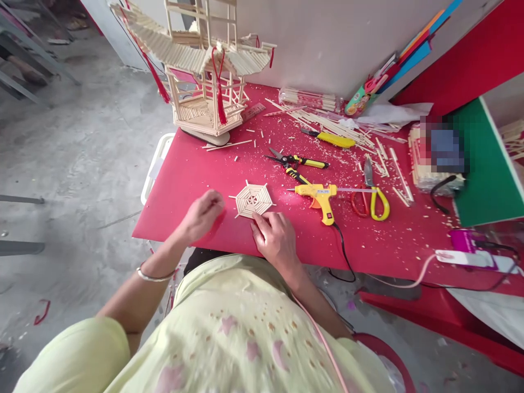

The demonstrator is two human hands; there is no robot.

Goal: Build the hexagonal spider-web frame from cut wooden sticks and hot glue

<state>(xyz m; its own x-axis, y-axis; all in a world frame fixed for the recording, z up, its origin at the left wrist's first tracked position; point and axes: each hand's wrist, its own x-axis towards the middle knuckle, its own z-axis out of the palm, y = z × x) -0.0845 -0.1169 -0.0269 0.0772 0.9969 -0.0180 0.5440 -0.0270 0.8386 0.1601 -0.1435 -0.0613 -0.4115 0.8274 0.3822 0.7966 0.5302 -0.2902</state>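
Note:
A hexagonal panel of thin wooden sticks (252, 200), laid in rings like a web, lies on the red tabletop in front of me. My right hand (275, 239) pinches its near edge between thumb and fingers. Left of the panel and apart from it is my left hand (206, 213), its fingers curled together and slightly blurred. Whatever those fingers may hold is hidden. To the right lies a yellow hot glue gun (321, 197) with a glue stick in its back. Behind it rest black-and-yellow pruning shears (297, 164).
A stick-built pavilion model (208, 93) with red tassels stands at the back left. Scissors (370, 191), a yellow utility knife (329, 138), loose sticks (323, 120) and shavings cover the right side. The glue gun's black cord (346, 251) hangs over the front edge near a power strip (462, 258).

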